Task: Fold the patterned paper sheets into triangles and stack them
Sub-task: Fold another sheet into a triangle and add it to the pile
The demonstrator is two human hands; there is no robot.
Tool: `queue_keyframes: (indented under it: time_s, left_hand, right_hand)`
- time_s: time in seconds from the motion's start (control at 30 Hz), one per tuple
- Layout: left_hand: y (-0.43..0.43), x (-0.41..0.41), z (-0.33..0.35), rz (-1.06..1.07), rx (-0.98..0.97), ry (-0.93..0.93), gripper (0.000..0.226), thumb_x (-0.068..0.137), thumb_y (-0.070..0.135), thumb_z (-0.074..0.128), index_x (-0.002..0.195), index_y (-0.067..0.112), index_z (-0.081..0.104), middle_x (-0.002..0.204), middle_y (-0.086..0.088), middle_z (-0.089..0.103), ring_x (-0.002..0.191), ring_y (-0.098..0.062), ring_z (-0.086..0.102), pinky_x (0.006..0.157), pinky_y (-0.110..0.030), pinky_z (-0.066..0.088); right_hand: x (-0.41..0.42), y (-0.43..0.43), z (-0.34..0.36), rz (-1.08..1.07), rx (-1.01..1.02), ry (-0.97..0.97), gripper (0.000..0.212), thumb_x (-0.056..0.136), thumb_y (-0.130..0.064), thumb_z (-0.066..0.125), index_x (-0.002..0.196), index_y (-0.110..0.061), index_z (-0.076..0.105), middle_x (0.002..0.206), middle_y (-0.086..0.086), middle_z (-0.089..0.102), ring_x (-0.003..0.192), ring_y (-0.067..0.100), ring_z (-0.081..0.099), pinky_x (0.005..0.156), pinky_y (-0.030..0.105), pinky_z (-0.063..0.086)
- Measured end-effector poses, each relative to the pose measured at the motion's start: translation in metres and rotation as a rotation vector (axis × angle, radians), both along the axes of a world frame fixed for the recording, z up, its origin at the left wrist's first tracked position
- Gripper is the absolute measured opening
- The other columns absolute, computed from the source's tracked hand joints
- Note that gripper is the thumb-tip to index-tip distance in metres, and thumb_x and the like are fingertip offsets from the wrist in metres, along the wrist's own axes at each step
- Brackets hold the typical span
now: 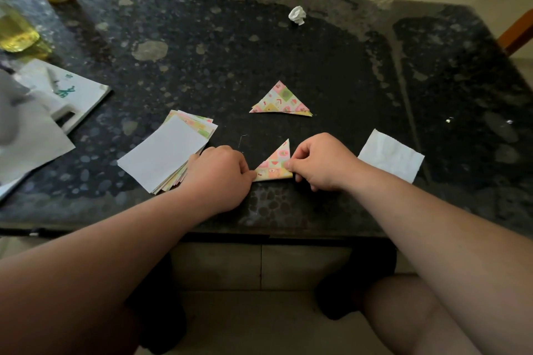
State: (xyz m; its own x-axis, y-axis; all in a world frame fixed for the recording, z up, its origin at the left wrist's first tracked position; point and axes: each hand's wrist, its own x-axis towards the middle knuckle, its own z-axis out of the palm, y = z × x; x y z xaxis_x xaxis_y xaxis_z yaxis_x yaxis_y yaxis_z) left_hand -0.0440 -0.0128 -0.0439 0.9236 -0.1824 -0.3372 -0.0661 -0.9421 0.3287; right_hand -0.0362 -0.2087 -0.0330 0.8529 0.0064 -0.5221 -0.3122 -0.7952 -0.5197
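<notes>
A: Entry. The work piece is the small folded triangle of pastel patterned paper [275, 163], lying flat on the dark speckled stone tabletop [259, 52] near its front edge.

B: Hand states?

A: The left hand [217, 168] has its fingers curled, tips closed on the triangle's left corner. The right hand [320, 161] pinches the right corner between thumb and forefinger. Neither is slack.

B: Where do the others sit?

A: The stack of finished patterned-paper triangles [281, 101] is farther back, well apart from the work piece. The pile of unfolded square sheets [165, 150] is just beside the left hand, top sheet white side up (pattern shows only at the fanned edges).

B: Handling estimate?

A: Judged by looks: very light, thin, soft until creased — the doubled layers should stiffen it somewhat along the fold. It is likely to slide on polished stone if pushed. Not fragile as such, but a stray crease would be permanent.

B: Grip point?

A: Corners or the long folded edge, pinched through all layers so they don't splay — lift it flat, don't drag. For creasing, one hand pins a corner while the other runs the fold.

B: Clutter?

A: There is a white square napkin [390, 155] to the right of the right hand and a crumpled white paper ball [297, 15] far back. Neither touches the work.
</notes>
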Motion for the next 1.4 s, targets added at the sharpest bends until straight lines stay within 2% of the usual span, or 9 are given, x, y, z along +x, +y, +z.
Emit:
queue_keyframes:
  time_s: [0.13,0.23,0.4,0.57,0.73,0.87,0.97,1.07,1.4]
  left_hand:
    - [0.004,-0.004,-0.005,-0.019,-0.04,-0.059,0.023,0.098,0.049,0.058,0.081,0.034,0.055,0.09,0.016,0.05,0.097,-0.013,0.051,0.091,-0.036,0.038]
    - [0.008,-0.01,-0.01,-0.09,-0.117,-0.183,0.008,0.099,0.043,0.059,0.102,0.037,0.062,0.097,0.016,0.05,0.098,-0.013,0.052,0.09,-0.035,0.041]
    - [0.006,-0.017,-0.011,-0.365,0.054,-0.238,0.038,0.103,0.026,0.049,0.135,0.041,0.063,0.112,0.011,0.05,0.104,-0.016,0.045,0.087,-0.032,0.038]
    - [0.007,-0.037,-0.008,-0.476,0.202,-0.328,0.043,0.092,0.038,0.043,0.127,0.026,0.064,0.123,0.004,0.052,0.105,-0.022,0.048,0.087,-0.038,0.04]
    - [0.008,-0.047,-0.005,-0.528,0.251,-0.228,0.075,0.093,0.058,0.012,0.145,0.016,0.047,0.143,0.003,0.047,0.127,-0.021,0.044,0.109,-0.043,0.031]
    - [0.009,-0.044,-0.002,-0.537,0.264,-0.125,0.08,0.097,0.069,0.007,0.161,0.022,0.019,0.166,0.01,0.019,0.151,-0.014,0.015,0.125,-0.046,0.009]
    - [0.014,-0.041,0.0,-0.552,0.277,-0.029,0.082,0.096,0.074,0.008,0.163,0.028,0.0,0.169,0.017,-0.004,0.156,-0.012,-0.008,0.124,-0.055,-0.01]
    - [0.015,-0.039,0.001,-0.56,0.295,0.002,0.08,0.096,0.074,0.006,0.162,0.031,-0.007,0.167,0.018,-0.014,0.154,-0.012,-0.018,0.119,-0.06,-0.02]
    - [0.023,-0.042,-0.01,-0.596,0.298,0.008,0.089,0.091,0.083,0.01,0.158,0.034,-0.022,0.163,0.015,-0.029,0.15,-0.018,-0.032,0.117,-0.059,-0.024]
  right_hand:
    - [0.0,0.002,0.001,0.023,-0.017,0.013,0.017,0.099,-0.024,0.066,0.084,-0.018,0.072,0.076,-0.001,0.076,0.05,0.011,0.069,0.058,0.028,0.052]
    - [0.0,0.002,0.0,0.028,-0.023,0.002,0.016,0.098,-0.024,0.067,0.084,-0.017,0.072,0.077,0.0,0.076,0.052,0.013,0.071,0.061,0.028,0.053]
    - [-0.001,0.004,0.001,0.023,-0.022,0.001,0.016,0.098,-0.021,0.065,0.084,-0.017,0.072,0.076,0.001,0.076,0.052,0.011,0.071,0.06,0.027,0.051]
    - [0.001,0.005,0.001,0.022,-0.037,0.009,0.015,0.098,-0.022,0.065,0.086,-0.017,0.072,0.078,0.002,0.076,0.055,0.011,0.072,0.064,0.03,0.054]
    - [-0.001,0.005,0.0,0.024,-0.052,0.004,0.015,0.097,-0.02,0.064,0.085,-0.017,0.072,0.077,0.003,0.077,0.055,0.012,0.073,0.066,0.03,0.056]
    - [-0.001,0.006,0.0,0.022,-0.058,-0.004,0.016,0.097,-0.02,0.064,0.083,-0.017,0.071,0.077,0.003,0.077,0.054,0.012,0.072,0.064,0.029,0.054]
    - [-0.001,0.007,0.0,0.022,-0.06,-0.009,0.016,0.097,-0.02,0.065,0.083,-0.018,0.071,0.077,0.003,0.077,0.054,0.012,0.072,0.064,0.029,0.054]
    - [-0.001,0.007,0.001,0.027,-0.066,-0.006,0.015,0.097,-0.021,0.065,0.084,-0.018,0.071,0.077,0.002,0.077,0.054,0.012,0.072,0.064,0.03,0.055]
    - [-0.003,0.007,0.0,0.025,-0.077,-0.025,0.015,0.097,-0.021,0.064,0.084,-0.02,0.071,0.076,0.003,0.076,0.054,0.012,0.072,0.065,0.03,0.056]
